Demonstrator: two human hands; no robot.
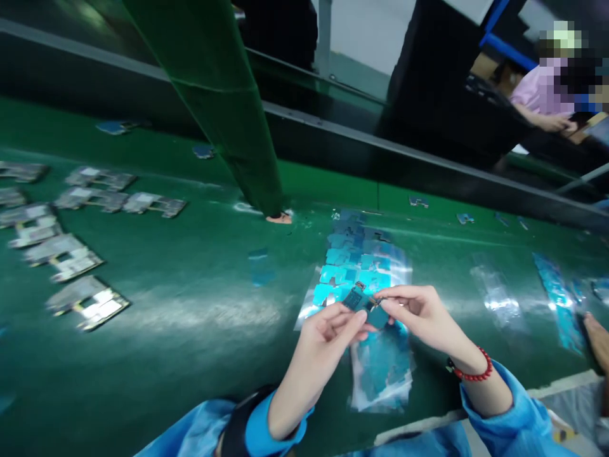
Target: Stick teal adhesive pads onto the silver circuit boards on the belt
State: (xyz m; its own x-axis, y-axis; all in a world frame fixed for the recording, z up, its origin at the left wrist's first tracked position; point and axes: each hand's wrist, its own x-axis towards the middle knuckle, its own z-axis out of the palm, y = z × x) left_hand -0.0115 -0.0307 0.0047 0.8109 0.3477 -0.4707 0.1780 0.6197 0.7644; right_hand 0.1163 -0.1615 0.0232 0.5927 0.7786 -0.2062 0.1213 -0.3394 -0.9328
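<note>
A small dark circuit board is held up between my two hands, over the green bench. My left hand pinches its lower edge between thumb and fingers. With thumb and forefinger, my right hand grips the board's right end, where a small part is too blurred to make out. Just beyond lies a clear sheet with rows of blue film pieces. Below my hands is a stack of clear plastic sheets with blue film.
Several circuit boards lie on the left of the green bench. A green-wrapped post rises at the back. More blue film strips and another person's hand are at right. A person sits beyond the bench.
</note>
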